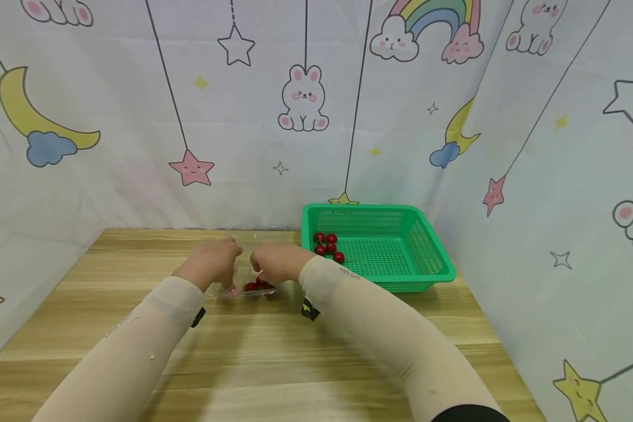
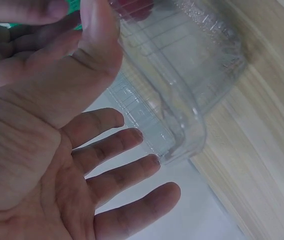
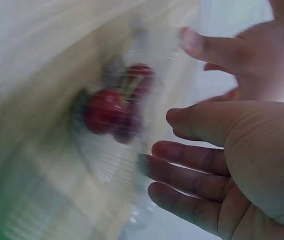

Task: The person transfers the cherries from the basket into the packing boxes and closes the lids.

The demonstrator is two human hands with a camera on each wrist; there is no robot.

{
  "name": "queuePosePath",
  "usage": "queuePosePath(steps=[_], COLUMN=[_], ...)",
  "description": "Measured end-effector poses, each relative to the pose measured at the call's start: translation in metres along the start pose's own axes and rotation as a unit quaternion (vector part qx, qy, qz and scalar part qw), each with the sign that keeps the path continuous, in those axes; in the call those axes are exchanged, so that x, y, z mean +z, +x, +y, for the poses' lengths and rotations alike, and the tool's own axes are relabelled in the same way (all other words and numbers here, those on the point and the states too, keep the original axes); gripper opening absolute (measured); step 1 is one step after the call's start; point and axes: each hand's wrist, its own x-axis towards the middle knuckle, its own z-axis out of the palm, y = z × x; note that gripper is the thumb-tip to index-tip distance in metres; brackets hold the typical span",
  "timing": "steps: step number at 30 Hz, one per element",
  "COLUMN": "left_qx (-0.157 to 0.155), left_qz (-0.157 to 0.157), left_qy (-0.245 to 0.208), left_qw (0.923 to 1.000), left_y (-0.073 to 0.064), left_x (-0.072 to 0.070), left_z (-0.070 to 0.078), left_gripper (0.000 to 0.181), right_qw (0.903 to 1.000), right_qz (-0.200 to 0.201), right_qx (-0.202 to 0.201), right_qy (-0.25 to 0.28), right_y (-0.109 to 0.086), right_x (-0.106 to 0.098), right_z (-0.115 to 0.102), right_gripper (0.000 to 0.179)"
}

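Note:
A clear plastic box (image 2: 181,65) stands on the table, holding a few red cherries (image 3: 103,111). My left hand (image 1: 213,262) is at the box's left side. In the left wrist view its fingers are spread and the thumb lies by the box rim; whether it presses on it I cannot tell. Over the box's right side is my right hand (image 1: 282,262), its fingers loosely bent above the cherries. The right wrist view, somewhat blurred, shows nothing held between its thumb and fingers.
A green plastic basket (image 1: 438,258) stands to the right of the box, with several cherries (image 1: 330,248) in its left part. The wooden table (image 1: 242,363) meets patterned cloth (image 1: 253,199) at the back and sides.

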Motion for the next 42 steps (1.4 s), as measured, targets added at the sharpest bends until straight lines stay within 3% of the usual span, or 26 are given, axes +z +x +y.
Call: queuePosePath(steps=[9, 18, 27, 36, 42], left_qx=[-0.006, -0.010, -0.009, -0.005, -0.008], left_qz=[-0.001, 0.002, 0.002, 0.001, -0.003], left_qy=[-0.003, 0.002, 0.000, -0.003, 0.000], left_qw=[1.0000, 0.9999, 1.0000, 1.0000, 1.0000], left_y=[-0.001, -0.002, 0.000, -0.002, -0.001], left_x=[0.000, 0.001, 0.001, 0.000, 0.000], left_z=[-0.001, 0.000, 0.001, 0.002, 0.002], left_gripper=[0.109, 0.106, 0.105, 0.107, 0.106], right_qw=[0.9986, 0.9877, 0.9798, 0.9698, 0.9580], right_qz=[0.024, 0.038, 0.057, 0.037, 0.010], right_qx=[0.019, 0.094, 0.121, 0.176, 0.208], right_qy=[0.044, 0.118, 0.149, 0.165, 0.197], right_y=[-0.031, -0.060, -0.067, -0.068, -0.069], right_x=[-0.042, -0.064, -0.050, -0.031, -0.019], right_z=[0.021, 0.078, 0.136, 0.169, 0.185], right_gripper=[0.026, 0.026, 0.027, 0.029, 0.029])
